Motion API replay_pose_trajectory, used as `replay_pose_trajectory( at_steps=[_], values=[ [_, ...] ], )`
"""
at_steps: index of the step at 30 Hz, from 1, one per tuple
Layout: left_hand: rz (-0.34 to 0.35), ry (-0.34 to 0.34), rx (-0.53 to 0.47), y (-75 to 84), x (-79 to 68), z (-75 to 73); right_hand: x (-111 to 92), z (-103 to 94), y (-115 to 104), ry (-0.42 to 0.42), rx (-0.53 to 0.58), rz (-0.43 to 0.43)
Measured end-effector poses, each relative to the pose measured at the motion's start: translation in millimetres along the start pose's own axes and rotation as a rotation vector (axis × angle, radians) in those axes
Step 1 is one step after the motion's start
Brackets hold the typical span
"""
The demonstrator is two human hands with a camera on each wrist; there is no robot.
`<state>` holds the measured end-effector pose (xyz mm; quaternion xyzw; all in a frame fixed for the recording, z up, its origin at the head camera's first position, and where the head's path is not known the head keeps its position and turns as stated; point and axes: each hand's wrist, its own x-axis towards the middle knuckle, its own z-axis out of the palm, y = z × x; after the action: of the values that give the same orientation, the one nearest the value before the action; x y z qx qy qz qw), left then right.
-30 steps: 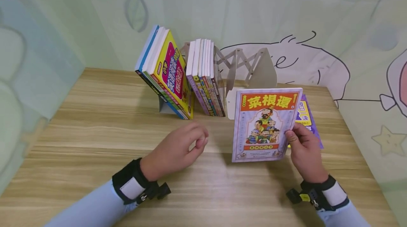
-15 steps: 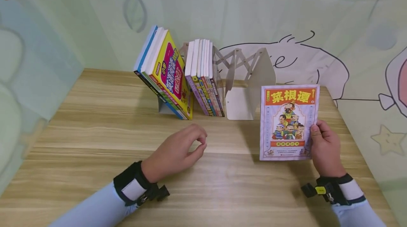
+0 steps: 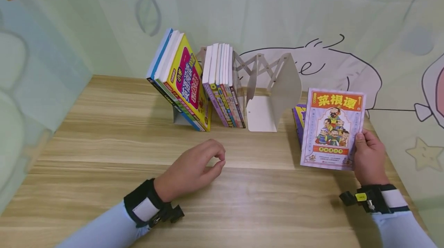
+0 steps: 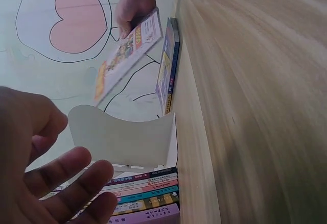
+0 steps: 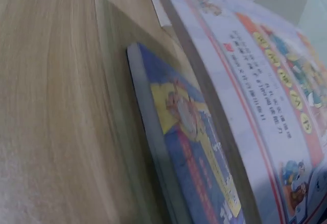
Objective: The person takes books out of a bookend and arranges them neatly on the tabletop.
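My right hand (image 3: 371, 160) pinches the right edge of a thin lilac paperback (image 3: 333, 128), its orange title band and cartoon figures facing up. That paperback is held tilted above a purple book (image 5: 184, 132), which lies flat on the table. In the head view the paperback hides most of the purple book. My left hand (image 3: 192, 167) hovers or rests near the table's middle, fingers loosely curled, holding nothing; nearest to it are slim books (image 3: 222, 86) standing in a pale metal folding book rack (image 3: 262, 113).
Thick books, the front one yellow (image 3: 189, 82), lean in the rack's left section. The rack's right section holds no book. A patterned wall cloth (image 3: 222, 9) rises behind the wooden table (image 3: 249, 201).
My right hand has moved to the right with the lilac paperback, from in front of the rack to over the purple book. My left hand has stayed nearly still.
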<state>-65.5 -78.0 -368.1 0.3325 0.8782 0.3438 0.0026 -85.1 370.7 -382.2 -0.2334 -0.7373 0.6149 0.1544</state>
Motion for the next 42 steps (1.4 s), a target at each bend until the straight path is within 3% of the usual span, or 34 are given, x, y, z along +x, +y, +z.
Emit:
replay_pose_trajectory(
  at_steps=[2, 7, 9, 21, 30, 37, 42],
  values=[
    [-0.001, -0.003, -0.005, 0.2, -0.6, 0.1, 3.4, -1.4, 2.3, -0.006, -0.081, 0.031],
    [-0.005, -0.021, -0.024, 0.0, -1.7, 0.9, 10.6, -6.1, 9.6, -0.128, -0.265, 0.084],
    [-0.012, -0.026, -0.027, -0.2, -2.1, 1.2, 13.0, -7.3, 11.5, -0.168, -0.298, 0.102],
    [-0.011, -0.030, -0.028, -0.9, -4.3, 4.3, 27.2, -4.9, 16.2, -0.227, -0.471, 0.245],
    [0.005, -0.034, -0.031, 0.4, -5.2, 3.9, 25.5, -1.5, 19.5, -0.335, -0.652, 0.018],
    [0.050, -0.038, -0.011, 0.1, -5.3, 6.3, 28.3, 2.8, 23.2, -0.284, -0.698, 0.016],
    [0.045, -0.036, -0.001, 0.6, -6.3, 6.5, 28.9, 5.2, 24.2, -0.260, -0.755, 0.016]
  ],
)
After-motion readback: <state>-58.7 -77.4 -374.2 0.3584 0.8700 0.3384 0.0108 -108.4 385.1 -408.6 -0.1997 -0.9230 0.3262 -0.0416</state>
